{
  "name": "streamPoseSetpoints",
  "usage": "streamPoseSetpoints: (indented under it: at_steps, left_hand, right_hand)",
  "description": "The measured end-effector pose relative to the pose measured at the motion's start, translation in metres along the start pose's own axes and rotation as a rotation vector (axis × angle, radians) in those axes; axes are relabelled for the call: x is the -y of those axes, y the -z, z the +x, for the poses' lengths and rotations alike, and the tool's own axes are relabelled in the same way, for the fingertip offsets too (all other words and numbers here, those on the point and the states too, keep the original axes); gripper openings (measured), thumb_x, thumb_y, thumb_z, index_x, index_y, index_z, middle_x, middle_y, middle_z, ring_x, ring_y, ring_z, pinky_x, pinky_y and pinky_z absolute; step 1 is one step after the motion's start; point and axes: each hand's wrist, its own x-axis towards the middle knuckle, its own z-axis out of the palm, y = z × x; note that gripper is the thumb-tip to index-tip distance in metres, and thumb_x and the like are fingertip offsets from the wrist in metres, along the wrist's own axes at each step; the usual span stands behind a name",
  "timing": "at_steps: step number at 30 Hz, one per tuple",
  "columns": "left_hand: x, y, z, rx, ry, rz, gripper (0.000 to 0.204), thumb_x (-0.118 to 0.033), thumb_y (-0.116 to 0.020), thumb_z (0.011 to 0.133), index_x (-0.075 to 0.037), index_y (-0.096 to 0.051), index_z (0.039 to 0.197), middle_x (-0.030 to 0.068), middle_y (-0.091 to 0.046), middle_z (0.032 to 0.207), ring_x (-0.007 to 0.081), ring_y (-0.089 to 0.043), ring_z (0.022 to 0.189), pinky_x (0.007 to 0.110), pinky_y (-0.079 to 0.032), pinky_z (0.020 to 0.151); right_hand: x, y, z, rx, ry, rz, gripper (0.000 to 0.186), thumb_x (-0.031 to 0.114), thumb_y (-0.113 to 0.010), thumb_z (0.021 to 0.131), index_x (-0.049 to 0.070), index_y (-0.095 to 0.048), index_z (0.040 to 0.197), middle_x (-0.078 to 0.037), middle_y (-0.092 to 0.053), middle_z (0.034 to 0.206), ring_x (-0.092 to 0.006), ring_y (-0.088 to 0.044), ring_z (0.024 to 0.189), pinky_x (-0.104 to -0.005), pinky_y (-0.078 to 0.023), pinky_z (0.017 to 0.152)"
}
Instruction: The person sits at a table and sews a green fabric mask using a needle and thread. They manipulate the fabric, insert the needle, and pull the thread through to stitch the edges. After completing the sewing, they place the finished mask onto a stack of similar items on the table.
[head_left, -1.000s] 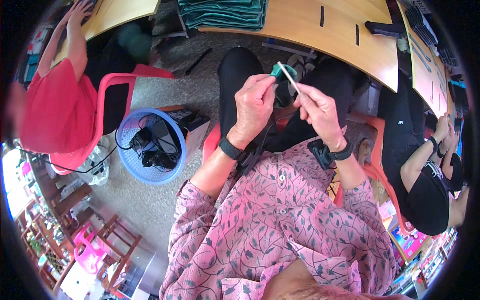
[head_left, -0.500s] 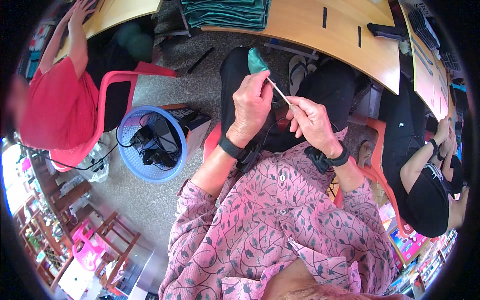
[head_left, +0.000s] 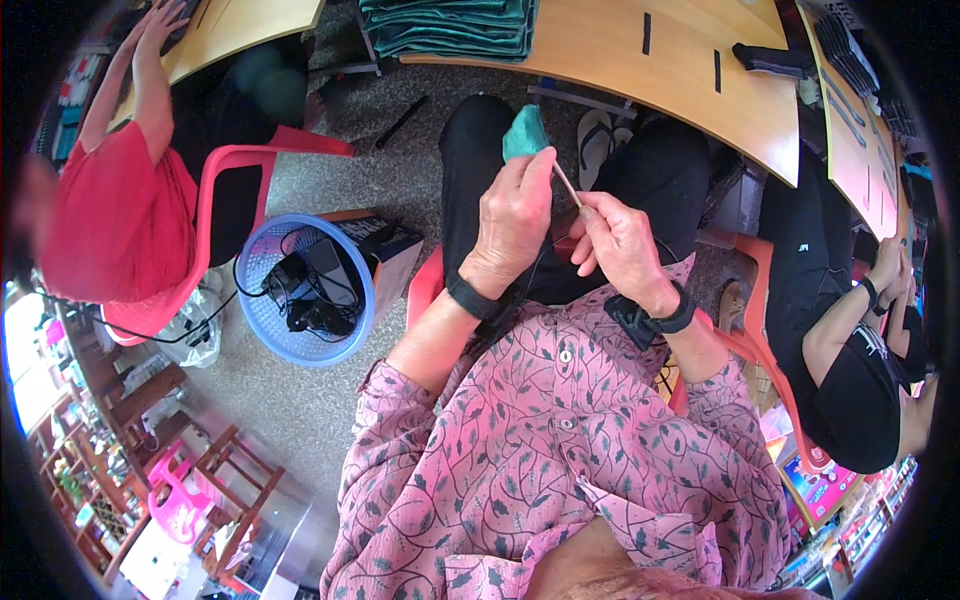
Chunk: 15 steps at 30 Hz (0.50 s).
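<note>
Near the middle of the head view, above my lap, my left hand (head_left: 515,215) grips a small piece of shiny green fabric (head_left: 525,130) that stands up past its closed fingertips. A thin pale stick (head_left: 563,178) slants from my right hand (head_left: 618,245) up toward the green fabric, its far end partly hidden by the fabric and my left fingers. My right hand pinches the stick's lower end between thumb and forefinger, the other fingers curled below it. Both forearms wear black straps at the wrist.
Ahead stand wooden tables (head_left: 680,90) with folded green fabric (head_left: 445,25) and dark cloth (head_left: 765,60). A co-worker in red (head_left: 115,220) is at left, another in black (head_left: 860,400) at right. A blue basket (head_left: 260,330) of cables and chargers sits on the floor to my left.
A second ago the stick stood steeply past the fabric. My right hand has since moved lower, and the green fabric now sits higher and further left, above my left fingers, having dipped slightly since half a second ago.
</note>
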Motion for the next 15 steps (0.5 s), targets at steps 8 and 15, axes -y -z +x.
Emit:
streamPoseSetpoints:
  at_steps: [8, 15]
  left_hand:
    - [-0.005, -0.004, -0.004, 0.028, 0.007, -0.078, 0.022, 0.004, -0.064, 0.081, -0.002, -0.065, 0.102, 0.0135, -0.065, 0.087, 0.0325, -0.066, 0.076, 0.038, -0.055, 0.064]
    - [-0.011, -0.004, -0.005, 0.051, -0.131, -0.142, 0.024, 0.005, -0.065, 0.076, -0.006, -0.066, 0.097, 0.0109, -0.067, 0.086, 0.0301, -0.066, 0.076, 0.038, -0.055, 0.064]
  right_hand:
    - [-0.001, 0.001, 0.003, -0.038, 0.006, 0.002, 0.024, 0.007, -0.045, 0.101, -0.005, -0.059, 0.115, -0.008, -0.062, 0.076, -0.0132, -0.064, 0.056, -0.0254, -0.053, 0.046]
    - [-0.008, 0.001, 0.01, -0.125, 0.041, 0.088, 0.026, 0.005, -0.045, 0.1, -0.004, -0.055, 0.122, -0.008, -0.062, 0.076, -0.0125, -0.063, 0.056, -0.0253, -0.052, 0.045]
